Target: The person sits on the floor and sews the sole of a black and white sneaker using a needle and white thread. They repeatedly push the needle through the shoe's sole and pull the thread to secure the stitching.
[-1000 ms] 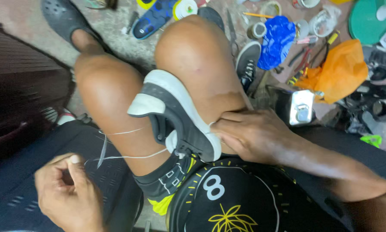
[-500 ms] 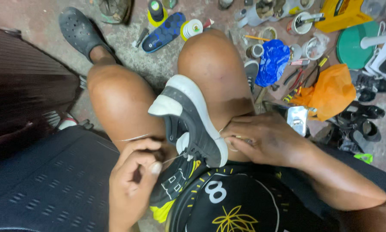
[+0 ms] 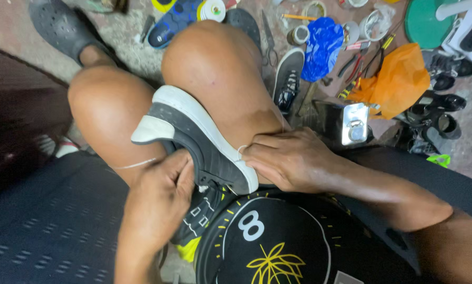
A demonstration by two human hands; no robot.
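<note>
Both knees clamp the dark sneaker (image 3: pixel 199 144) sole-up so it can't twist; my right hand (image 3: pixel 291 160) presses its white edge, fingers pinching thread (image 3: pixel 136 164) (barely visible), left hand (image 3: pixel 159 197) gripping the upper.

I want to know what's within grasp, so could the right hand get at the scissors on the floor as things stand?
Probably not without letting go: the right hand presses on the shoe clamped between the knees, and the raised right knee stands between it and the scissors on the floor.
</note>
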